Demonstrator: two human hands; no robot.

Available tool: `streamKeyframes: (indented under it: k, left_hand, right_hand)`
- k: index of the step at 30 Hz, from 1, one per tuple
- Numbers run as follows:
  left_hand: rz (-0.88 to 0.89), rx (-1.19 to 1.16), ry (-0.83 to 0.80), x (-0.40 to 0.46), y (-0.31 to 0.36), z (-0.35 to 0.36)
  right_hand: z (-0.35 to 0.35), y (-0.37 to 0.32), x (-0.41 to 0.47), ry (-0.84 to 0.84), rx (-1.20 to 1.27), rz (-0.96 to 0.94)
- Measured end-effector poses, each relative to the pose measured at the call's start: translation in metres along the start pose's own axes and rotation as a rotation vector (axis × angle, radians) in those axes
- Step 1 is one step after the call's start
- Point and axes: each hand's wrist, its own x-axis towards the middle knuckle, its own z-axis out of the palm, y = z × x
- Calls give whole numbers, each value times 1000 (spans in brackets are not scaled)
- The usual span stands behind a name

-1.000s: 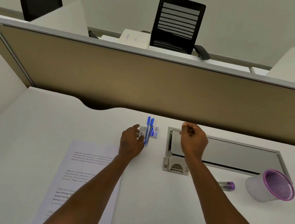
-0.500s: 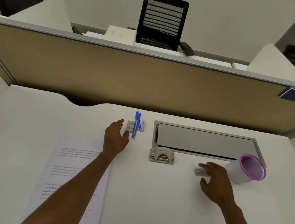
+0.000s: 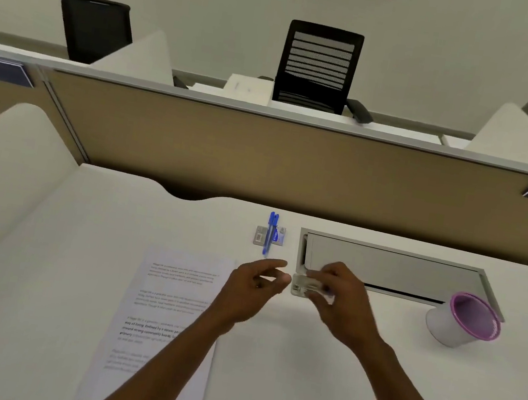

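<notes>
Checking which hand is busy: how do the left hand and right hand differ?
The left hand holds nothing; the right hand grips a small, blurred purple-tipped item. The left hand hovers over the desk; the right hand is over a grey metal device. Both are bare, fingers partly curled, close together.

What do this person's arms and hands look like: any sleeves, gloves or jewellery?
The left hand and right hand wear no gloves. Behind them nothing is worn down to the bottom edge of the picture: no sleeve, cuff, watch or strap. Blur hides whether any finger bears a ring.
</notes>
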Motion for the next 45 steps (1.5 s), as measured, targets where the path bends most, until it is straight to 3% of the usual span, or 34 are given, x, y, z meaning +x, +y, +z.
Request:
streamKeyframes:
  k: [2, 4, 8, 12, 16, 28, 45]
  left_hand:
    - [29, 41, -11, -2, 10, -7]
    - [41, 104, 93, -1, 18, -19]
    - [39, 278, 219, 12, 18, -53]
    - [-121, 214, 481, 40, -4, -67]
    - [-339, 26, 686, 85, -26, -61]
    - [-352, 396, 588, 133, -59, -30]
    - [-307, 419, 490, 130, -57, -38]
  right_hand:
    - [11, -26, 16, -18, -25, -116]
    - [22, -45, 32, 4, -24, -168]
    - [44, -68, 52, 96, 48, -114]
    - [69, -84, 39, 208, 160, -1]
    - [99, -89, -6, 108, 265, 9]
    - [123, -65, -69, 15, 195, 162]
    - [116, -68, -84, 7, 264, 140]
